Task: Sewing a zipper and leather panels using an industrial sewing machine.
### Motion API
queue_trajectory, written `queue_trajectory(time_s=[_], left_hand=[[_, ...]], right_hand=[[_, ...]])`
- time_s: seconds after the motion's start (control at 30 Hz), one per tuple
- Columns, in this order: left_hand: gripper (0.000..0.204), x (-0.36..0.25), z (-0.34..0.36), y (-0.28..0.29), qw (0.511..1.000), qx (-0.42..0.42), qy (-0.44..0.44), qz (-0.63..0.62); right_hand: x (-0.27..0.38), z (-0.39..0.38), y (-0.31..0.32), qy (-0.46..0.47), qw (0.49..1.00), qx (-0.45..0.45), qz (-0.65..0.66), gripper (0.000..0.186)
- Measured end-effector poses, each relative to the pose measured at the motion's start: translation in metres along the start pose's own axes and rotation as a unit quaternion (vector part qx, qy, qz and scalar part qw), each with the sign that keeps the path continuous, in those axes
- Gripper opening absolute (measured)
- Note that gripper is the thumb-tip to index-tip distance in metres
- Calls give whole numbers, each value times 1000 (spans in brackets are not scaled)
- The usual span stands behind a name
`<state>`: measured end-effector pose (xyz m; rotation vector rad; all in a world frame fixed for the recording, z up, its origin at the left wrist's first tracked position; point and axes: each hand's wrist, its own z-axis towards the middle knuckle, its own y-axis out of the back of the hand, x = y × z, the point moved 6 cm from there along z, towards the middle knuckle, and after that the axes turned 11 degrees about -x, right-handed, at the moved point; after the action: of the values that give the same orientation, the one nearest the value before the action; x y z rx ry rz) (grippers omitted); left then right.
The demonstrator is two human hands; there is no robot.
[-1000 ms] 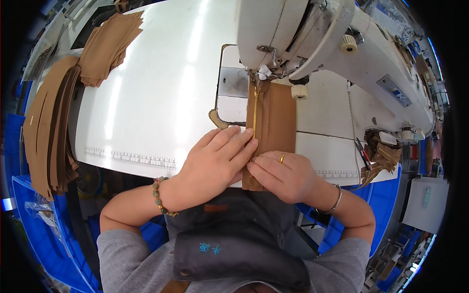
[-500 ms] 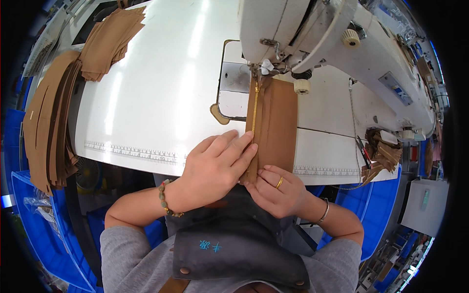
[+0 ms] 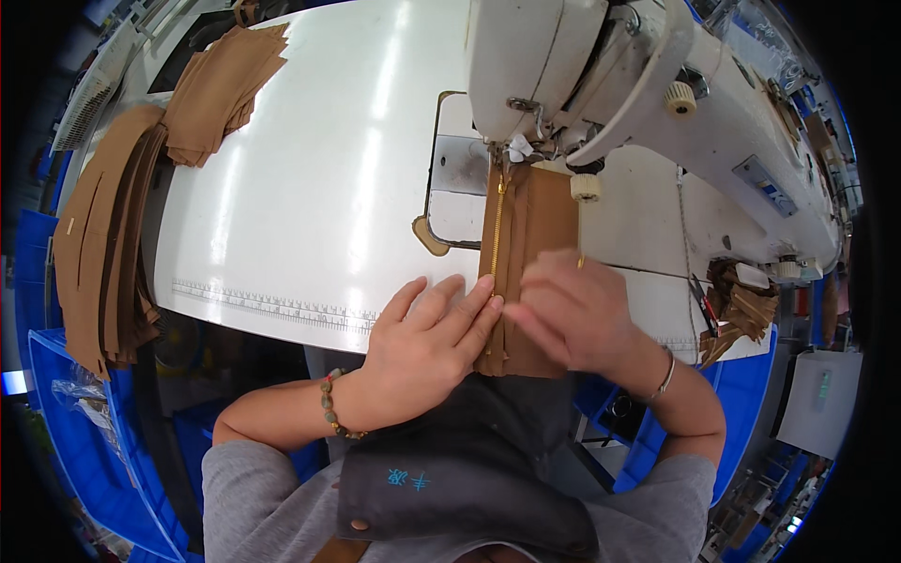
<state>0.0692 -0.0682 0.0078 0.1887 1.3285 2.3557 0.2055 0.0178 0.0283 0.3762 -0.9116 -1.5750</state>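
Note:
A brown fabric or leather piece (image 3: 549, 211) lies under the needle area of a white sewing machine (image 3: 526, 70), its near end hanging over the table's front edge. Along its left side runs a zipper (image 3: 498, 230) with gold teeth, the far end reaching the machine's foot. My left hand (image 3: 422, 333) rests with fingers stretched out, their tips on the zipper tape near the piece's lower left side. Over the right part of the piece is my right hand (image 3: 582, 314), smeared by motion; whether its fingers hold anything cannot be made out.
Stacked brown pieces (image 3: 99, 235) hang over the table's left end, beside another fanned stack (image 3: 225, 89). Brown scraps (image 3: 746, 305) lie at the right. Blue bins (image 3: 94, 450) stand below. A printed ruler (image 3: 272, 298) follows the front edge of the white table (image 3: 310, 188).
My right hand has left the near end of the brown piece and moved up and to the right. My left hand stays on the zipper side. The whole view has shifted slightly.

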Motion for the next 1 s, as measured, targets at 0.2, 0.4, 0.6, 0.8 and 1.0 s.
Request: queue_trajectory(time_s=[0.2,0.4,0.6,0.8,1.0], left_hand=[[65,-1,-5,-3,999,48,7,0],[70,-12,-31,-2,999,9,3,-53],[66,0,-56,17,995,-17,22,-94],[41,163,-83,119,940,-62,177,287],[35,289,-139,231,809,-76,277,512]], right_hand=[[-52,19,-31,-43,996,49,-54,56],[-46,12,-31,-34,996,60,-65,74],[-40,18,-33,-18,995,77,-54,87],[-42,17,-32,-10,994,78,-73,94],[-43,16,-32,-8,995,69,-71,94]])
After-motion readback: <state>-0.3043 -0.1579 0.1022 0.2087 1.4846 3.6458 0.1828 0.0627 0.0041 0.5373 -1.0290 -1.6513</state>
